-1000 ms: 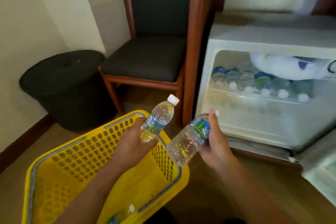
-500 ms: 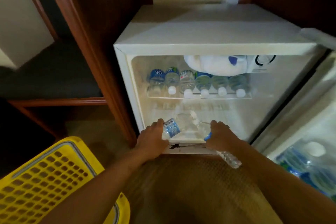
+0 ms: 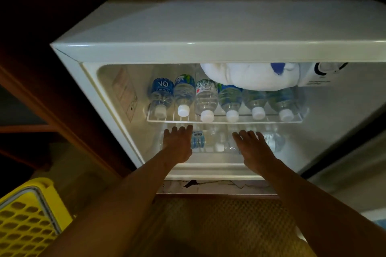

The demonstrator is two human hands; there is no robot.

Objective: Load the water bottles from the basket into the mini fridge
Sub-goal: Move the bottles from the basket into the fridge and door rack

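Note:
The white mini fridge (image 3: 208, 27) stands open in front of me. Several water bottles (image 3: 205, 98) lie side by side on its wire shelf (image 3: 225, 120), caps toward me. Two more clear bottles lie on the fridge floor below. My left hand (image 3: 177, 145) rests with straight fingers on the left bottle (image 3: 198, 141), whose blue label shows beside my fingers. My right hand (image 3: 253, 148) lies flat with spread fingers over the right bottle (image 3: 273, 142). The yellow basket (image 3: 27, 221) sits at the lower left; its inside is out of view.
A white frosted lump (image 3: 250, 77) hangs under the fridge's top, above the shelf's right half. A dark wooden frame (image 3: 69, 123) borders the fridge on the left. The open fridge door (image 3: 355, 175) stands to the right. A brown patterned floor (image 3: 219, 225) lies beneath my arms.
Both hands carried a bottle each from above the basket into the fridge's lower compartment. The bottles now lie on the fridge floor and my fingers have straightened over them.

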